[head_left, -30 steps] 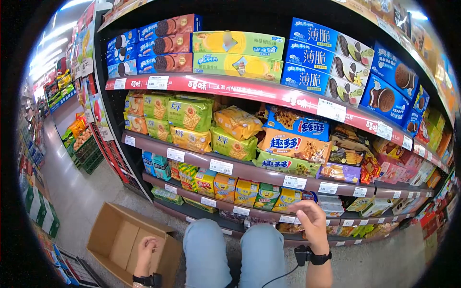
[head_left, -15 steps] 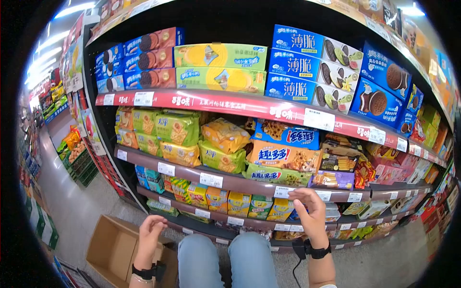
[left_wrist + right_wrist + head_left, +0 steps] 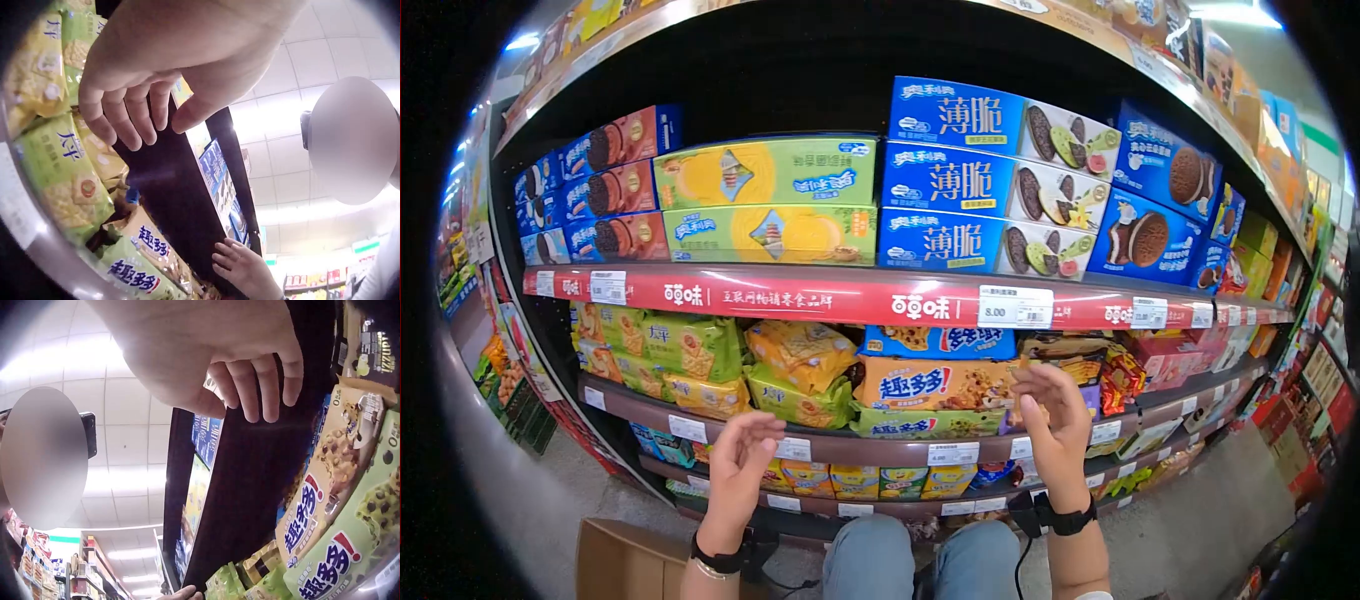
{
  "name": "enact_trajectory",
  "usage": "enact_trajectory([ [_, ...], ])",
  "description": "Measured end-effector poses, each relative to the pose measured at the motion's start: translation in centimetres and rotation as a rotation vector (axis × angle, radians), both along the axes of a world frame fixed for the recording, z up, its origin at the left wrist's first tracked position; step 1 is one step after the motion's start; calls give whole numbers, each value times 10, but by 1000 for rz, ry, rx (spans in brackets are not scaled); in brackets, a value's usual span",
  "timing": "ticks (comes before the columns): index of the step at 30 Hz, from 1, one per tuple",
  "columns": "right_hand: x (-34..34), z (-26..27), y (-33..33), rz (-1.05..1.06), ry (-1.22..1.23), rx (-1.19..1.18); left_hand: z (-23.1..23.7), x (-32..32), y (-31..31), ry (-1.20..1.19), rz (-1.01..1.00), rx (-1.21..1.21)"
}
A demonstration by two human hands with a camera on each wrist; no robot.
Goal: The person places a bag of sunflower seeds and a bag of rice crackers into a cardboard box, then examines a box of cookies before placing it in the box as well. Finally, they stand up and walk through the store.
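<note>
Both hands are raised in front of a snack shelf and hold nothing. In the head view my left hand (image 3: 740,460), fingers loosely bent, overlaps the front of the shelf holding green and yellow cracker packs (image 3: 692,350). My right hand (image 3: 1055,425) overlaps the right end of an orange cookie pack (image 3: 935,385), thumb apart from its loosely bent fingers. A green cookie pack (image 3: 930,422) lies below the orange one. In the left wrist view the left hand (image 3: 187,50) hangs before the cracker packs. The right wrist view has the right hand (image 3: 212,356) beside the cookie packs.
On the shelf above stand stacks of blue cookie boxes (image 3: 945,180) and green boxes (image 3: 765,235), behind a red label strip (image 3: 830,298). Small yellow boxes (image 3: 855,480) line a lower shelf. A cardboard box (image 3: 615,560) is on the floor at left, beside the knees (image 3: 870,560).
The left hand has risen from over the cardboard box to the shelf front. The right hand has also moved up to the cookie packs. The head view has tilted upward and come closer to the shelves.
</note>
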State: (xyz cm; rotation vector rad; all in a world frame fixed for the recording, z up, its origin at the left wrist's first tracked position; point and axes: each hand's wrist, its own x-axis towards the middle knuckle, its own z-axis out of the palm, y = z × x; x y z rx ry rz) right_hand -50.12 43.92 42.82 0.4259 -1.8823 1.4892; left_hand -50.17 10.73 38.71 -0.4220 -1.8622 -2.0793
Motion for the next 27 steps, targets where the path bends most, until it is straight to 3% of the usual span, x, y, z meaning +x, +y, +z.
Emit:
enact_trajectory([
  [8,10,67,11,38,142,-164,94,-22,60,324,-94,-35],
  [14,-16,130,15,-256,292,-51,170,-41,98,711,178,-154],
  [16,-27,146,19,-378,317,13,188,-52,106,745,251,-198],
  [18,-42,155,26,-523,320,95,205,-59,115,755,472,-314],
  [21,-58,163,29,-573,381,126,220,-77,128,739,772,-468],
  [24,-64,167,29,-496,347,113,224,-90,140,597,876,-618],
  [27,-81,167,35,-428,322,89,228,-91,142,509,815,-660],
])
